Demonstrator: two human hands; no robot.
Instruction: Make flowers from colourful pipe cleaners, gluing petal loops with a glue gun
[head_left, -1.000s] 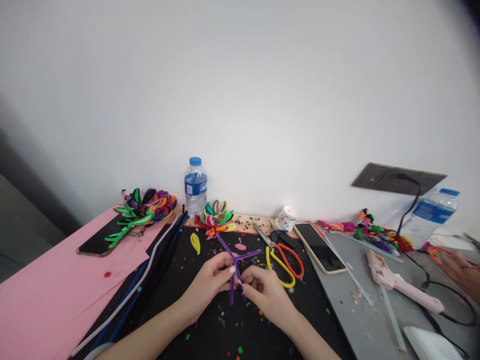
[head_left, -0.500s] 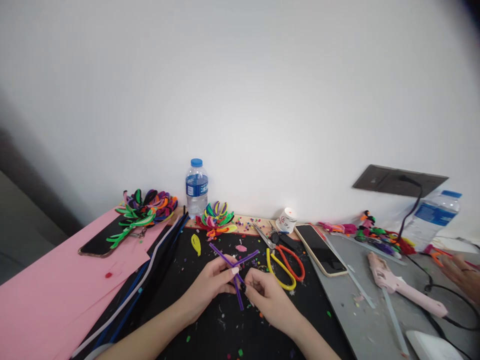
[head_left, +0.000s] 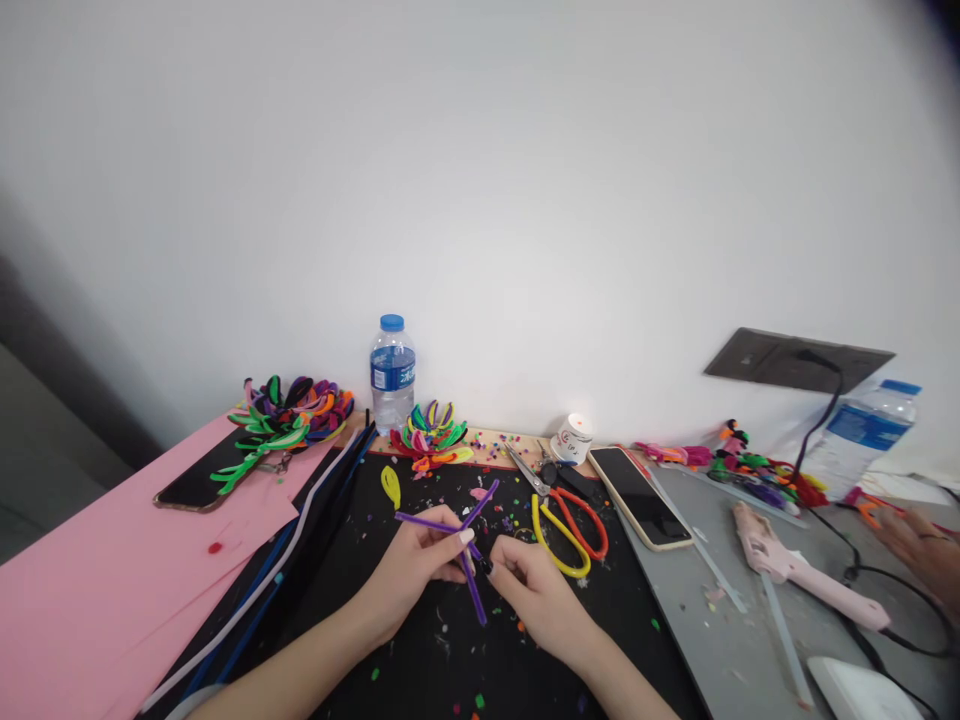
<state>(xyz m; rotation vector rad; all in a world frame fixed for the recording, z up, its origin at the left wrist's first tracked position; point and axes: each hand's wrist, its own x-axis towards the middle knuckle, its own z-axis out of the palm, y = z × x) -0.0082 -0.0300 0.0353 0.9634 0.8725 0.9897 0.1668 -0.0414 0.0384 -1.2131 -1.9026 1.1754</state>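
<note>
Purple pipe cleaners (head_left: 474,595), crossed so that several arms stick out, are pinched at the crossing by my left hand (head_left: 427,548). My right hand (head_left: 529,585) is just right of them, fingers curled and thumb tip close to a short purple end. Whether its fingertips hold anything is hidden. Both hands are above a black mat (head_left: 405,640) strewn with tiny coloured scraps. Scissors (head_left: 559,530) with one yellow and one red handle lie beyond my right hand. A yellow looped pipe cleaner (head_left: 391,486) lies beyond my left hand.
Looped pipe-cleaner bunches (head_left: 289,420) lie on pink paper (head_left: 90,590) at left. A water bottle (head_left: 392,375), paper cup (head_left: 571,440) and phone (head_left: 641,498) are along the back. At right are a pink glue gun (head_left: 810,570), its cord, another bottle (head_left: 862,435) and another person's hand (head_left: 922,545).
The purple pipe cleaners have turned in my left hand: the upper left arm is flatter, the upper right one steeper. A short purple end now shows beside my right thumb.
</note>
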